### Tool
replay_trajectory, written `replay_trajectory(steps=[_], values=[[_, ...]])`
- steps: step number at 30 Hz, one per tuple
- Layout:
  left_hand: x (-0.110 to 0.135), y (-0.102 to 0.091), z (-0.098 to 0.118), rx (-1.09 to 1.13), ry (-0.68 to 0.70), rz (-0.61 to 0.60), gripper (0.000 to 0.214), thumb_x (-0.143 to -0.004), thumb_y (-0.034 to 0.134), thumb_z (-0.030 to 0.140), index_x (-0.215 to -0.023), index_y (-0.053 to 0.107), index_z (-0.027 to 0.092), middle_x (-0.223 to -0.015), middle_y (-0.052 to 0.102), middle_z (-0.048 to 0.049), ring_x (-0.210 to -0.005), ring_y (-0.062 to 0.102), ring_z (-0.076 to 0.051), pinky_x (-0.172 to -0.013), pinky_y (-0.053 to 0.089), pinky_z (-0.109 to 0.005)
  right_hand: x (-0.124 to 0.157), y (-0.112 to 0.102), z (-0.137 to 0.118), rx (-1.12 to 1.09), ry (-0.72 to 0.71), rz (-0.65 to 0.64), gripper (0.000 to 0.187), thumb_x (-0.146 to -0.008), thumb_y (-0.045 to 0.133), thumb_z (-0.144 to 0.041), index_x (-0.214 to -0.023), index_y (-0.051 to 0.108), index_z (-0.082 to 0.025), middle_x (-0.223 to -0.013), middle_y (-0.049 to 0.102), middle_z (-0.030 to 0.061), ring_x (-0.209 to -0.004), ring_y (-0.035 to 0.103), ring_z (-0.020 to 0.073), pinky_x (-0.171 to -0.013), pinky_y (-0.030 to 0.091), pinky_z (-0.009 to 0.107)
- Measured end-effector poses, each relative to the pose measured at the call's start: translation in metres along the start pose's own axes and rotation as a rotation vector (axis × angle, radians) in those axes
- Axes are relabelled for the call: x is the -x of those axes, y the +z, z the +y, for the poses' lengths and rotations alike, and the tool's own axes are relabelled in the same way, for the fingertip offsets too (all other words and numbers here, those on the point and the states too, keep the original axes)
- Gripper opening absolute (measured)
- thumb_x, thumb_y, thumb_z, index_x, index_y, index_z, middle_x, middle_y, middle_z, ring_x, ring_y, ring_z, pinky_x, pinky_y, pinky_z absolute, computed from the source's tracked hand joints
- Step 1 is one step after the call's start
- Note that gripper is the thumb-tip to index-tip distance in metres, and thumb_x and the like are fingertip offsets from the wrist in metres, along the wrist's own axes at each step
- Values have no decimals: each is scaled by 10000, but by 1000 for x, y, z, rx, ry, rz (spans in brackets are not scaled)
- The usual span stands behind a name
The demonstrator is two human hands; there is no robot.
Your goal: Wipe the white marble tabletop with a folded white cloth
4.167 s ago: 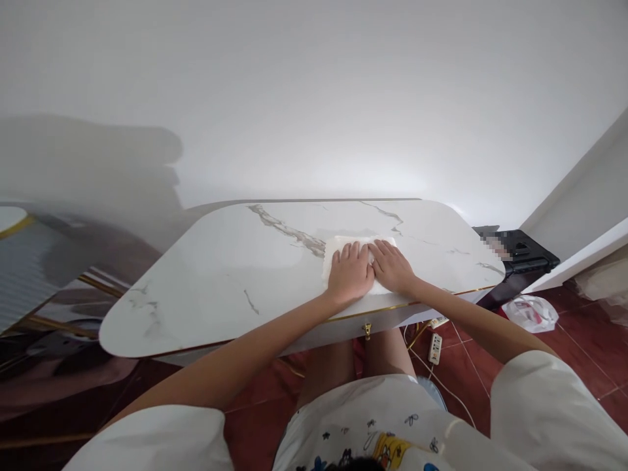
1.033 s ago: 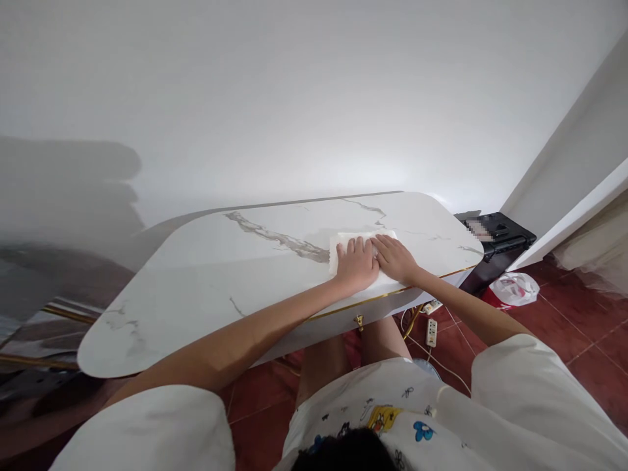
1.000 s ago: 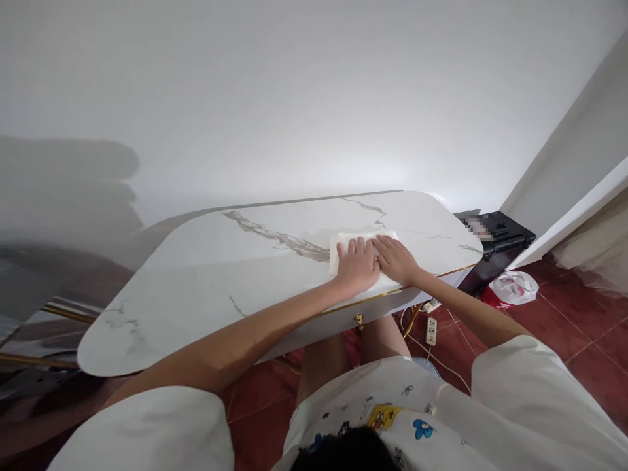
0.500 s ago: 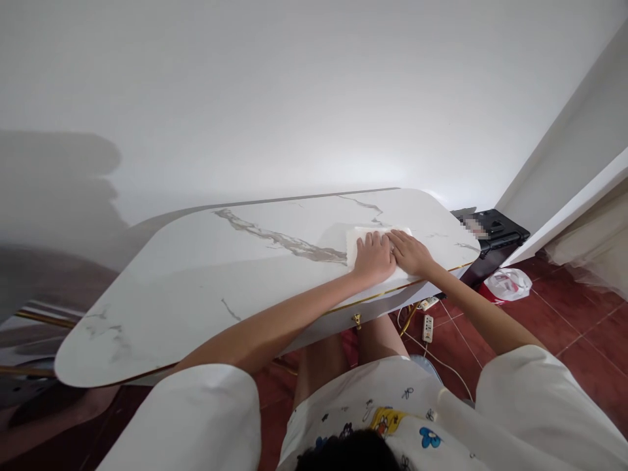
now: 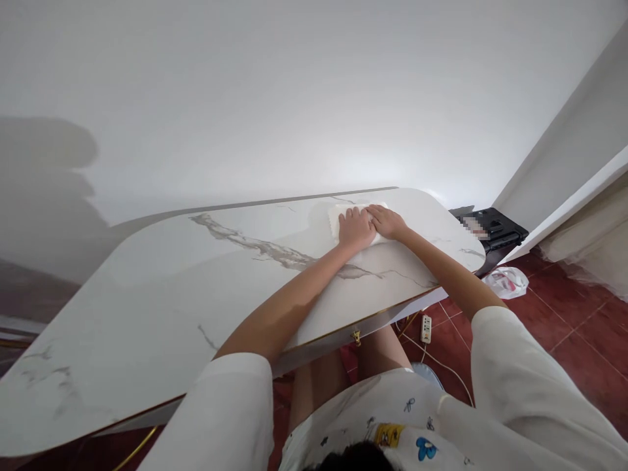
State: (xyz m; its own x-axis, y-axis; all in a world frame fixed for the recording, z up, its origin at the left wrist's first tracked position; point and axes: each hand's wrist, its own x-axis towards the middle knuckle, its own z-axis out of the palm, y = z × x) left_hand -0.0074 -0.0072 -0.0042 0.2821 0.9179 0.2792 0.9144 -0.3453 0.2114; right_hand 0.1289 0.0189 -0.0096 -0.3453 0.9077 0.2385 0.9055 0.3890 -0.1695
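Observation:
Under both my hands, a white sheet like a paper towel (image 5: pixel 334 218) lies pressed against the white marble-patterned tabletop (image 5: pixel 161 288). My left hand (image 5: pixel 356 229) bears down on it, fingers spread and slightly bent, holding it against the surface. Beside it, my right hand (image 5: pixel 390 223) also presses on the sheet, its fingertips touching the left hand. Only the sheet's left side and a little of its edges show; the hands cover the rest. The sheet lies towards the back of the table, right of its middle.
A white wall (image 5: pixel 294 98) runs behind the table. The front drawer has a gold knob (image 5: pixel 356 337). A black case (image 5: pixel 498 226) stands past the right end. On the red tiles are a plastic bag (image 5: pixel 507 282) and a power strip (image 5: pixel 426 329) with its cable.
Both hands have slid the paper towel away from the front edge, towards the wall and slightly left. The view has shifted a little, and the table's left end now reaches the frame edge.

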Motion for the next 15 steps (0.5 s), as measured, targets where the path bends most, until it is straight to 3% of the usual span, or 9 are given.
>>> replay_trajectory(steps=[15], values=[[-67,15,-43,-30,-80,48,441,-931,330,252,-1291,565,156,-1315,575,-186,-1252,471,-342,-1036,361,-510,-88,19,17,-24,-44,-38,517,-961,327,-173,-1454,482,-150,-1534,482,75,-1423,420,216,-1160,382,412]])
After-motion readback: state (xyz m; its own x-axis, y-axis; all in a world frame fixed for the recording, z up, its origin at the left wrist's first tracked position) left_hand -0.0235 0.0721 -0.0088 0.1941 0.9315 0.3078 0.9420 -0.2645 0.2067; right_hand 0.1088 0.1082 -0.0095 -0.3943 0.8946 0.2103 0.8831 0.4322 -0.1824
